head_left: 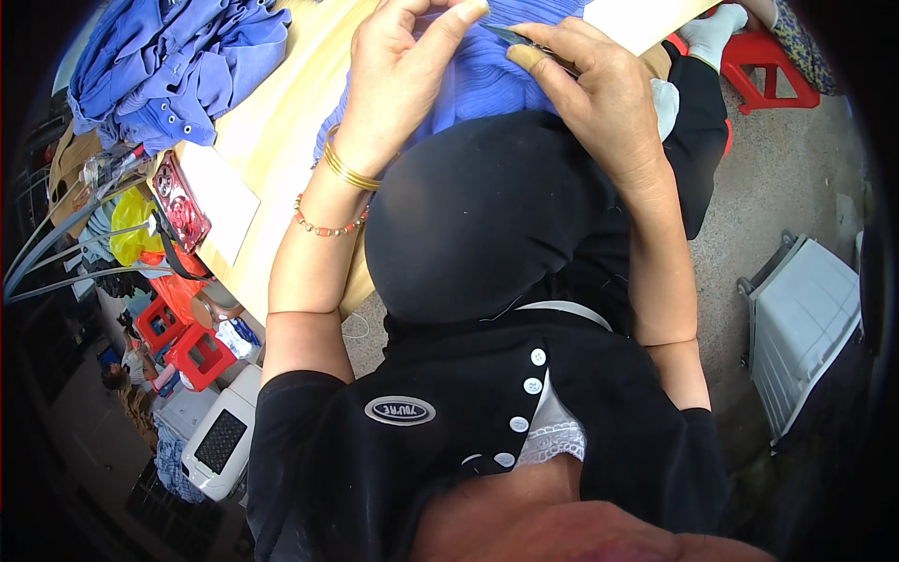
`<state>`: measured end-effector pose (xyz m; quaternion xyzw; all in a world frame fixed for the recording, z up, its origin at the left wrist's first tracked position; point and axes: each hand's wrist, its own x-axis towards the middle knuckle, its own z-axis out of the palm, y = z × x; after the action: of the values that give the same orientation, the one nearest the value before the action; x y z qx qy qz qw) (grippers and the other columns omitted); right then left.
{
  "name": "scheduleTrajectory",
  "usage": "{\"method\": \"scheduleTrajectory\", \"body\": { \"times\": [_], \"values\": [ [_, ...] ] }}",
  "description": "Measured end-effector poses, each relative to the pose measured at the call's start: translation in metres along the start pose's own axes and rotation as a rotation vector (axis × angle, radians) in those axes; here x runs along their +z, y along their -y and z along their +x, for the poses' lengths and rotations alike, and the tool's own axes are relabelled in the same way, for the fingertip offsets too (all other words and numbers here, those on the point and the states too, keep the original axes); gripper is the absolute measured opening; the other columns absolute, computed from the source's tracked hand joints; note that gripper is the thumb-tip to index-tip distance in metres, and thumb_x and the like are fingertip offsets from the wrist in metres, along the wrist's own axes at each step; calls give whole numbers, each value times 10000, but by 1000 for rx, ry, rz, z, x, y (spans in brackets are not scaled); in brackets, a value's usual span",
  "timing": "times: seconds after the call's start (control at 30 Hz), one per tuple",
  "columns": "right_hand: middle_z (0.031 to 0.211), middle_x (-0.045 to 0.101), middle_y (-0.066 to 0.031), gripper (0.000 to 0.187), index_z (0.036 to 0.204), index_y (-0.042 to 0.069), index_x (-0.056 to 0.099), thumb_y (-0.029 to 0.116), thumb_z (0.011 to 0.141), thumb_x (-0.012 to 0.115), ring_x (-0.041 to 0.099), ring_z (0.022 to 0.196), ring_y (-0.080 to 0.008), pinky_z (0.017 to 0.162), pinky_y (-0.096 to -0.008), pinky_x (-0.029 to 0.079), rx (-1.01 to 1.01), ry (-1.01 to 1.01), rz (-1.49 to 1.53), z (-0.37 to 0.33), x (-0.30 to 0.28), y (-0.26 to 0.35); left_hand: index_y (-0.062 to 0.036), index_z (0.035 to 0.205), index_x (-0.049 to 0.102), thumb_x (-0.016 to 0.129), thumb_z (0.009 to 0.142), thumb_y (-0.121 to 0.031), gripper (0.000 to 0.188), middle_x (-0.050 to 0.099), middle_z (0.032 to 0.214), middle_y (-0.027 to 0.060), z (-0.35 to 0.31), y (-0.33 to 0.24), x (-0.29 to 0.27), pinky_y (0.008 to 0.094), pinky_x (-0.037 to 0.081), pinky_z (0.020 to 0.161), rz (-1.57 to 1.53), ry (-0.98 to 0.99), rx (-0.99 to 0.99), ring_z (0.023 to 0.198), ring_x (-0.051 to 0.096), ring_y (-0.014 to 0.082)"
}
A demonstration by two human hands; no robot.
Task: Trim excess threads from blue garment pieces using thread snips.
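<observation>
My right hand is closed around small dark thread snips, their pointed blade aimed left toward my other hand. A yellowish cover sits on its thumb. My left hand is pinched at the upper edge of the picture, its thumb tip also yellowish. Whatever lies between its fingers is too small or cut off to make out. Under both hands, blue ribbed fabric spreads over the table edge and against my raised black-clad knee.
A heap of blue garments lies on the wooden table, near a red-cased phone and white paper. Red stools stand lower left, another red stool upper right. A grey-white crate rests on the floor at right.
</observation>
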<state>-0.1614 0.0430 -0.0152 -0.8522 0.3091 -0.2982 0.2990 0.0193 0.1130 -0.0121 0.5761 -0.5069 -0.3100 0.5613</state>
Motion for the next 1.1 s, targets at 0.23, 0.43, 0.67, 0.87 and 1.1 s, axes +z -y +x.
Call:
{"method": "scheduleTrajectory", "body": {
  "times": [0.23, 0.43, 0.67, 0.87, 1.1],
  "values": [
    [653, 506, 9, 373, 1120, -14, 678, 232, 861, 788, 459, 598, -70, 529, -247, 362, 225, -87, -53, -14, -2, -21, -2, 1083, 661, 677, 960, -201, 233, 642, 945, 30, -9, 8, -28, 238, 482, 775, 321, 19, 18, 812, 583, 105],
    [612, 592, -49, 292, 889, 30, 679, 302, 849, 776, 568, 549, -126, 547, -289, 457, 331, -27, 9, -23, 0, -52, -12, 1029, 668, 750, 856, -200, 269, 603, 941, 101, -38, 2, -38, 322, 506, 773, 707, 122, -26, 814, 580, 203],
    [810, 626, 45, 127, 1036, -29, 677, 52, 938, 687, 519, 705, 15, 621, -138, 391, 292, -170, 453, -26, -19, -60, -11, 997, 677, 732, 868, -125, 180, 599, 912, 75, -27, -4, -29, 280, 497, 742, 465, 41, -20, 783, 592, 156],
    [796, 589, 72, 154, 1084, -24, 684, 45, 947, 672, 455, 670, 26, 591, -141, 345, 255, -255, 239, -38, -42, -88, -47, 1028, 730, 737, 907, -139, 153, 641, 933, 19, -4, 4, -10, 227, 468, 689, 472, 219, 90, 757, 564, 99],
    [721, 652, 20, 177, 1041, 41, 749, 63, 871, 705, 540, 610, -24, 550, -191, 414, 170, -53, 379, -45, -16, -33, -91, 1096, 748, 772, 872, -141, 231, 631, 908, 36, -4, 11, -2, 240, 480, 683, 623, 263, 140, 748, 566, 131]
  ]
}}
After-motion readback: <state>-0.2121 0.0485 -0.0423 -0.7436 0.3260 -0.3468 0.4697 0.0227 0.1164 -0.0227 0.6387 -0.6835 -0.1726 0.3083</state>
